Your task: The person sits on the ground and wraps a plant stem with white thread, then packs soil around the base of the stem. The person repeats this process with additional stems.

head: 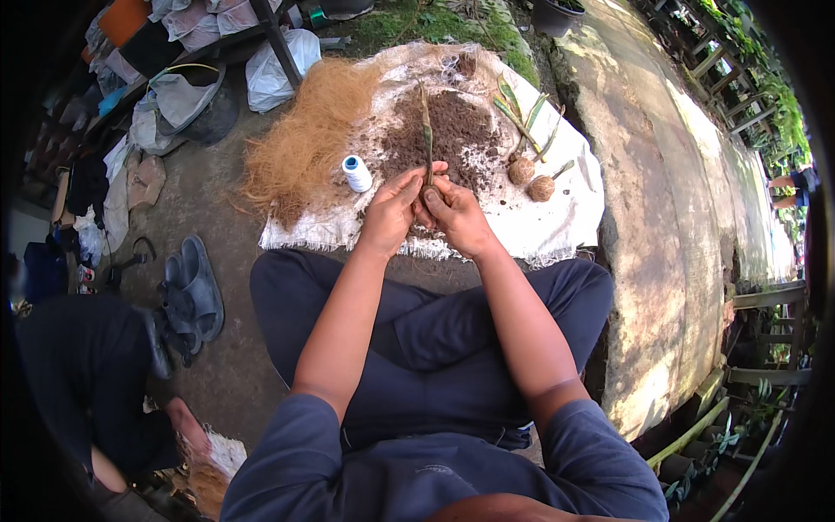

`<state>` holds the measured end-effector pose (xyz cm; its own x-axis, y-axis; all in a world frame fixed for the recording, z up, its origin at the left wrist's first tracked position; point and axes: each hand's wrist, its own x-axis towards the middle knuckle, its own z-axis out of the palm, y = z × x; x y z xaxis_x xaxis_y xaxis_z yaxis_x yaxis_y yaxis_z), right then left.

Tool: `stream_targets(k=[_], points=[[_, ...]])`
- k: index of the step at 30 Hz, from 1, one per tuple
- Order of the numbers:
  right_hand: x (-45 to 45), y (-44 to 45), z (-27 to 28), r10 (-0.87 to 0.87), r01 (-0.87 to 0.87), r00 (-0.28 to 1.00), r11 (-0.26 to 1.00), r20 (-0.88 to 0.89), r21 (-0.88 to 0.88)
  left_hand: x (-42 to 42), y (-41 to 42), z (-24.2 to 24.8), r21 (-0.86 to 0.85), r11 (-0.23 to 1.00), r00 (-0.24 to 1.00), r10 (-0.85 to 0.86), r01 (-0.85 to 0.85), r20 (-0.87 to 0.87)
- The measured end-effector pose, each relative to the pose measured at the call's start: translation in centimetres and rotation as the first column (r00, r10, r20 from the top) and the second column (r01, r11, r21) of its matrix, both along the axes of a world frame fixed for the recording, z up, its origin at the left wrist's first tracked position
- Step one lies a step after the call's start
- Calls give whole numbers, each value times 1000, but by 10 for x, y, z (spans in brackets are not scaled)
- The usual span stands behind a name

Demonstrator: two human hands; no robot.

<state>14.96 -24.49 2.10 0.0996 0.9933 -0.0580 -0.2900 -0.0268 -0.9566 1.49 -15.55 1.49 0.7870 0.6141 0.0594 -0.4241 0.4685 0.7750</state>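
Both of my hands meet over the near side of a white woven sack point(567, 222) spread on the ground. Between the fingers of my left hand point(391, 209) and my right hand point(460, 212) stands a slim plant cutting point(427, 130), likely a snake plant, its leaf pointing away from me. My fingers hide its lower end. Just beyond lies a heap of dark soil point(450, 124). A spool of white thread point(357, 173) stands left of my hands. To the right rest two fibre-wrapped root balls point(522, 171) with leaves attached, near a few more variegated leaves point(512, 107).
Loose brown coconut fibre point(313, 130) covers the sack's left side. Grey slippers point(196, 287) lie on the ground at left. A person in dark clothing point(91, 378) sits at lower left. A black bucket point(209, 114) and a white plastic bag point(280, 72) stand at upper left.
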Motion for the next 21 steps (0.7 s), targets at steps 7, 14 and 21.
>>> stream_targets(k=[7, 14, 21], points=[[-9, 4, 4, -173, 168, 918, 985, -358, -45, 8, -8, -12, 173, 977, 985, 143, -124, -101], [-3, 4, -13, -212, 181, 938, 974, -273, -133, 13, -8, -29, 27, 988, 982, 154, -152, -106], [-4, 7, -23, -229, 205, 927, 973, -299, -108, 15, -2, -34, 135, 982, 974, 155, -133, -163]])
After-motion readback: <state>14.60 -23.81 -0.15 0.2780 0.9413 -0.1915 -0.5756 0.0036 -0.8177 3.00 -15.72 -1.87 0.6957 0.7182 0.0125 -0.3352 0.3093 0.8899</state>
